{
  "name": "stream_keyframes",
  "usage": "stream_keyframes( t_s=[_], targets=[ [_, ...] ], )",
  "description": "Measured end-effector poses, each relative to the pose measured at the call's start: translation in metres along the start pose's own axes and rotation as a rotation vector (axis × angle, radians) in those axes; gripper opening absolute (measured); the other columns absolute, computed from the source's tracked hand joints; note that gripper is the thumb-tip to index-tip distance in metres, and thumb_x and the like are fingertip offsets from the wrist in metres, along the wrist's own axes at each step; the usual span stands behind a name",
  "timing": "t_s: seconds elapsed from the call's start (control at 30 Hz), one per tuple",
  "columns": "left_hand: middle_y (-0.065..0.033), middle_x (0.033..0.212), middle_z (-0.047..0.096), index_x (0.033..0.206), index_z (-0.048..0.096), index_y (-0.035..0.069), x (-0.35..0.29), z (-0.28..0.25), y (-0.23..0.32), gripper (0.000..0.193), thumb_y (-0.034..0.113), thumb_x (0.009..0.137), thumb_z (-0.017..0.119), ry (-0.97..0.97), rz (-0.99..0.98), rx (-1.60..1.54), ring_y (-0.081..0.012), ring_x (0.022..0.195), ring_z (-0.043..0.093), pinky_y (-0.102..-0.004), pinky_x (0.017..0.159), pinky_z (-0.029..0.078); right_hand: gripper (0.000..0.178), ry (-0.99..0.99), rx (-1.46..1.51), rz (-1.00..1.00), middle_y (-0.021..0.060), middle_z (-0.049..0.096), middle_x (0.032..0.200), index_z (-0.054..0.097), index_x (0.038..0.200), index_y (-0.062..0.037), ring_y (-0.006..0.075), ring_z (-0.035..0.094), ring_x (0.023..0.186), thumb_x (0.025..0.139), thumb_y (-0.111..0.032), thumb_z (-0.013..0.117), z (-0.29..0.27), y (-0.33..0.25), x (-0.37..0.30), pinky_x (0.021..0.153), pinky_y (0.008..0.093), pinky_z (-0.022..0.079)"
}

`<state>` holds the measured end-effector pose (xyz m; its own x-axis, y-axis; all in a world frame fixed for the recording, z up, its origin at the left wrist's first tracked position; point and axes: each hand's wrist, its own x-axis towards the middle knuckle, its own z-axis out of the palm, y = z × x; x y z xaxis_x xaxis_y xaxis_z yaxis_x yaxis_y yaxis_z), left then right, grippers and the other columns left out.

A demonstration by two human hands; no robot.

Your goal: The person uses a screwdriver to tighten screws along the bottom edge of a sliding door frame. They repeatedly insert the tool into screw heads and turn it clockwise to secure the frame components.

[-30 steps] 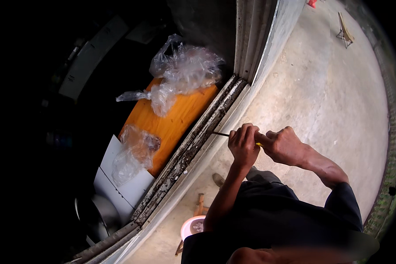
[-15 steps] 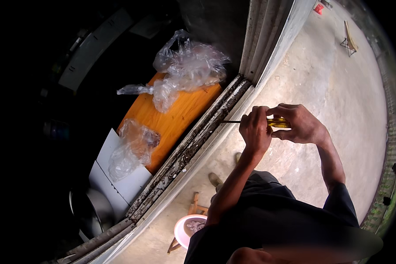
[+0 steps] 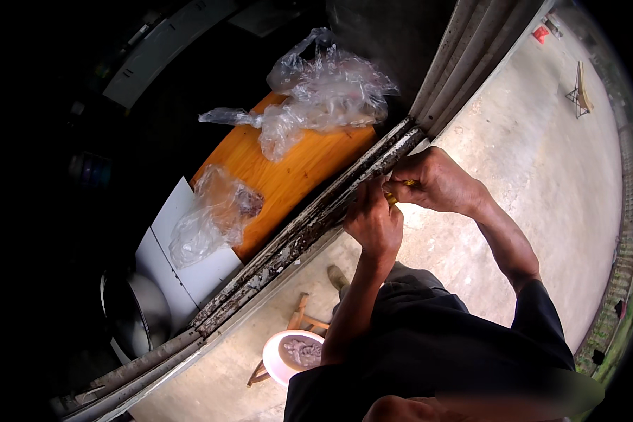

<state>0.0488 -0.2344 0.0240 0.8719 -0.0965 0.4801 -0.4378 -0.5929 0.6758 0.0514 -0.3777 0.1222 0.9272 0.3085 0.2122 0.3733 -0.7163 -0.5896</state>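
Screwdriver (image 3: 392, 199), yellow-handled, held between your two hands just above the near edge of a dirty grooved sill (image 3: 309, 235). Your left hand (image 3: 374, 221) is curled around its front part; your right hand (image 3: 436, 181) grips the rear of the handle, fingers bent in. Only bits of yellow show between your fingers; the shaft is hidden, so whether the tip touches the sill is hard to tell. Below your left forearm, a pale pink basin (image 3: 271, 360) with greyish contents sits on a wooden stool (image 3: 299, 314). Across the sill, in the dark interior, an orange wooden table (image 3: 278, 186) carries a large heap of clear plastic bags (image 3: 334, 91) and a smaller clear bag (image 3: 207, 224) that overlaps a white panel (image 3: 163, 271). Beside that panel stands a shiny metal pot (image 3: 146, 306). Far to your right, a folding chair (image 3: 579, 95) stands on pale concrete (image 3: 541, 183).
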Motion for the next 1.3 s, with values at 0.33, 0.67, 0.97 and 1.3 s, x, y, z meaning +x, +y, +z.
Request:
stream_keyframes(
  t_s=[0.33,0.67,0.97,1.3],
  targets=[
    [-0.0079,0.096,0.063,0.101,0.065,0.011,0.011,0.027,0.014,0.03,0.003,0.073,0.066,0.012,0.042,0.025,-0.0339,0.071,0.066,-0.0437,0.058,0.051,0.007,0.037,-0.053,0.053,0.0157,0.067,0.071,0.074,0.083,-0.0028,0.0328,0.067,0.065,0.079,-0.008,0.075,-0.017,0.018,-0.004,0.062,0.0371,0.054],
    [-0.0083,0.087,0.061,0.087,0.06,0.009,0.017,0.035,0.019,0.016,0.002,0.073,0.064,0.091,0.031,0.059,-0.0354,0.064,0.061,-0.0462,0.057,0.047,0.002,-0.036,-0.075,0.036,0.0137,0.067,0.068,0.072,0.078,-0.0041,0.0274,0.07,0.064,0.079,-0.005,0.072,-0.023,0.032,0.003,0.061,0.0357,0.055],
    [-0.0086,0.092,0.061,0.096,0.062,0.009,0.003,-0.009,-0.027,0.026,0.005,0.071,0.068,0.155,-0.072,0.234,-0.0357,0.069,0.067,-0.0466,0.056,0.051,0.012,-0.098,0.062,-0.248,0.0175,0.061,0.066,0.066,0.076,-0.0022,0.0389,0.062,0.064,0.081,-0.011,0.073,0.027,0.021,0.048,0.058,0.0412,0.049],
    [-0.0092,0.093,0.065,0.094,0.064,0.01,0.007,-0.014,-0.038,0.018,0.006,0.077,0.067,0.231,-0.172,0.263,-0.036,0.071,0.067,-0.0459,0.056,0.051,0.021,-0.143,0.119,-0.306,0.0181,0.055,0.063,0.059,0.068,-0.0005,0.0376,0.058,0.06,0.078,-0.01,0.075,0.036,0.011,0.073,0.056,0.041,0.045]
  ],
)
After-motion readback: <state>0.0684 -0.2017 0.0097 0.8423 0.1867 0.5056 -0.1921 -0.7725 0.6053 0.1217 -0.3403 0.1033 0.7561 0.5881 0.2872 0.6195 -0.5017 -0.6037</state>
